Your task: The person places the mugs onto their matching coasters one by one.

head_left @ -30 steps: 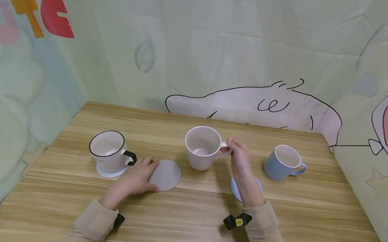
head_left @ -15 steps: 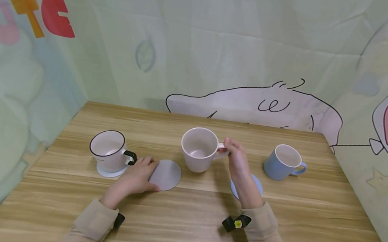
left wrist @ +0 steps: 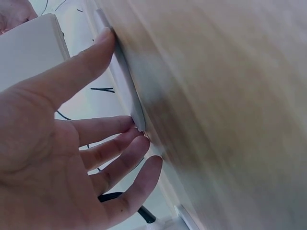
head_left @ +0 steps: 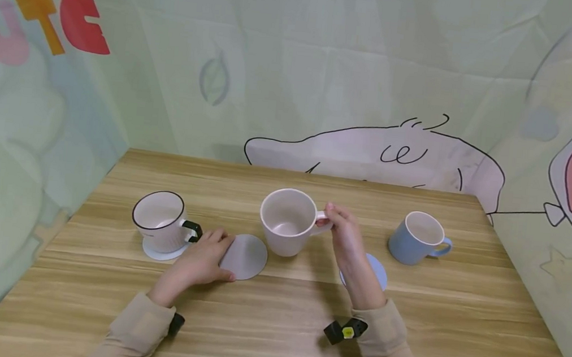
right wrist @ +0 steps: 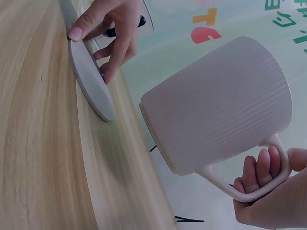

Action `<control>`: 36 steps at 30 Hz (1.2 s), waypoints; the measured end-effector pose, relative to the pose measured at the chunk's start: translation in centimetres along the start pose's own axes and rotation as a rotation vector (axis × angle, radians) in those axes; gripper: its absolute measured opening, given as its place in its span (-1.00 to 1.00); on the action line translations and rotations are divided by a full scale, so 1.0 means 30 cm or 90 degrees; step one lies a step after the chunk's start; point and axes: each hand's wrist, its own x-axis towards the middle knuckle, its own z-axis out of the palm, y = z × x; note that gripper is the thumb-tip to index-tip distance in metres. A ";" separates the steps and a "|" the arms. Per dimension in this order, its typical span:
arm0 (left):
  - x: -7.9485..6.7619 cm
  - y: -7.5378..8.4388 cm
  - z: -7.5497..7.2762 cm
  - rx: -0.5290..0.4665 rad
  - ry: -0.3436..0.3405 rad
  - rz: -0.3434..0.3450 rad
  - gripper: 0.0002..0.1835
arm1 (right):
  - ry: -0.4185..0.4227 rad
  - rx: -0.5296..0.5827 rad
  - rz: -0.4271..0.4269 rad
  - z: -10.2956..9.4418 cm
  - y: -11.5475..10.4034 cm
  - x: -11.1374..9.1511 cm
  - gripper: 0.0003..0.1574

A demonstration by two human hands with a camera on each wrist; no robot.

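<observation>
In the head view, my right hand (head_left: 347, 238) grips the handle of a pale pinkish-white mug (head_left: 285, 232). In the right wrist view the mug (right wrist: 216, 105) hangs tilted above the table, its ribbed side showing. A round grey coaster (head_left: 248, 259) lies just left of it on the table. My left hand (head_left: 202, 259) holds that coaster by its edge, thumb on the near side and fingers on the far side. The left wrist view shows the coaster (left wrist: 125, 86) edge-on between thumb and index finger.
A white mug (head_left: 160, 218) with black rim and handle stands on a pale coaster (head_left: 163, 255), close by my left fingers. At right stands a blue mug (head_left: 411, 243). A blue coaster (head_left: 377, 271) lies partly under my right forearm. Printed cloth (head_left: 284, 87) encloses the wooden table (head_left: 262, 329).
My right hand has carried the pinkish-white mug a little to the left and nearer, toward the grey coaster. The left hand and the coaster have stayed in place.
</observation>
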 end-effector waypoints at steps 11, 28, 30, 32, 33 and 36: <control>0.001 0.000 -0.002 -0.004 -0.003 -0.001 -0.12 | -0.006 0.003 0.008 0.022 0.009 -0.007 -0.39; 0.004 -0.007 0.004 -0.005 -0.001 0.002 -0.11 | -0.026 0.004 0.026 0.057 0.008 -0.014 -0.40; 0.004 -0.005 0.004 -0.005 -0.002 0.004 -0.11 | -0.028 0.008 0.030 0.060 0.013 -0.013 -0.38; 0.005 -0.005 0.006 -0.008 -0.001 0.004 -0.12 | -0.029 0.012 0.034 0.063 0.016 -0.014 -0.38; 0.005 -0.005 0.007 -0.009 -0.001 0.003 -0.12 | -0.028 0.014 0.036 0.065 0.018 -0.014 -0.39; 0.005 -0.008 0.007 -0.006 0.001 0.007 -0.12 | -0.026 0.017 0.042 0.071 0.023 -0.015 -0.41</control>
